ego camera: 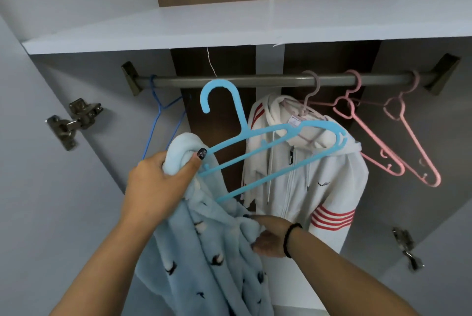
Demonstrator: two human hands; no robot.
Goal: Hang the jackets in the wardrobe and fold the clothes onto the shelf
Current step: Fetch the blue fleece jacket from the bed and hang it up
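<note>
Firmly within left grip [163, 183]: fleece jacket [204, 259].

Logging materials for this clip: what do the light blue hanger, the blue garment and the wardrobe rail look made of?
Light blue hanger: moulded plastic, matte, with small notches. Blue garment: plush fleece, fuzzy pile with small dark motifs. Wardrobe rail: probably metal, dull grey-bronze sheen.

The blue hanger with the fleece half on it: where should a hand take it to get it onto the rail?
Grip the blue hanger at the neck just under its hook, coming from below. The hook is bare and points up toward the rail, while the left hand bunches fleece over the left shoulder.
</note>
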